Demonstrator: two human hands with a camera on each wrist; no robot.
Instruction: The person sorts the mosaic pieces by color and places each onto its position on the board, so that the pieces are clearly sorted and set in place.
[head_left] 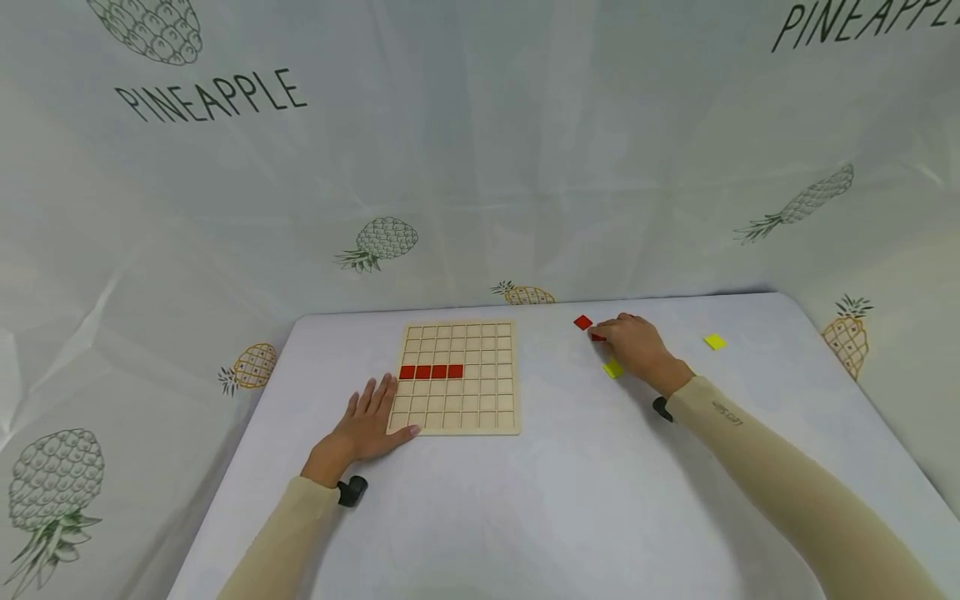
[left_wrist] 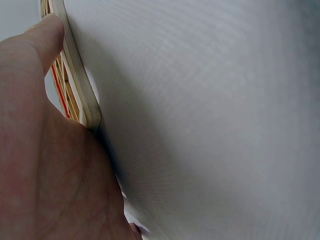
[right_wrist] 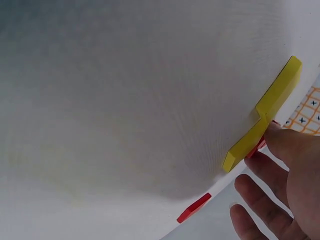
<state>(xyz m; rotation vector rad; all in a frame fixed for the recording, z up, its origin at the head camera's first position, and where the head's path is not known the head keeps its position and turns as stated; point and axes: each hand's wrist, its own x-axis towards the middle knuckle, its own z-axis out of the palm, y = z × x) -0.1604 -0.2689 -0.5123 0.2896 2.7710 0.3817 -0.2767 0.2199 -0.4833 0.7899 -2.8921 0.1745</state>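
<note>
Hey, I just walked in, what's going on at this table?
A person is working with small tiles and a gridded board. Their left hand lies spread at the board's left edge, thumb on its near corner. Their right hand pinches a red tile off to the board's right, with a loose red tile and a yellow tile close by. On the board, four red tiles form a row starting from the left side.

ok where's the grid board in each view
Head: grid board just below and left of centre, the left hand at its left side.
Left wrist: upper left, nearly edge-on, partly hidden by that hand.
Right wrist: not in it.
Shared landmark: white tabletop, in all three.
</note>
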